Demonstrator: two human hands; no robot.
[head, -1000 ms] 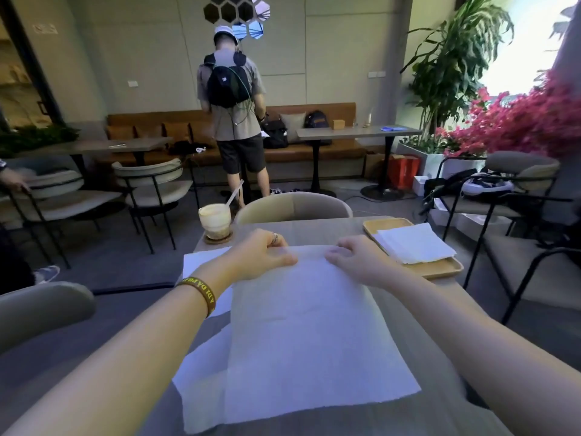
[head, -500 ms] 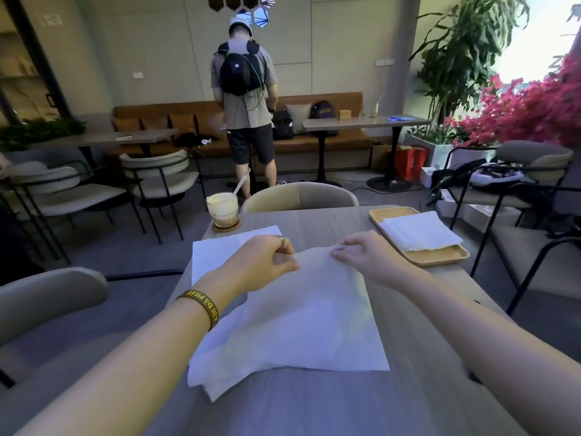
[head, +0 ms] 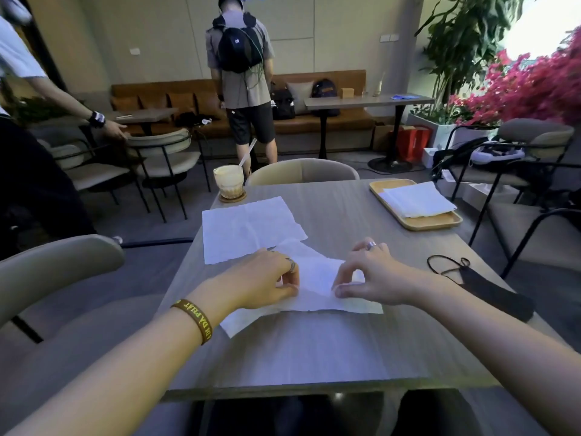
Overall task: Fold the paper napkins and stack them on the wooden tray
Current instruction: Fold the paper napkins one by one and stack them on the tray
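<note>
A white paper napkin (head: 317, 278), partly folded on the grey wood-grain bench (head: 314, 347), is pinched by the left hand (head: 264, 278) and the right hand (head: 367, 275), well apart from the rectangular wooden tray (head: 440, 221).

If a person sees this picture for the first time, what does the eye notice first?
First, the left hand and right hand pinching a white napkin at the middle of the table. Then the wooden tray at the far right, holding folded napkins, and pink flowers behind it.
</note>
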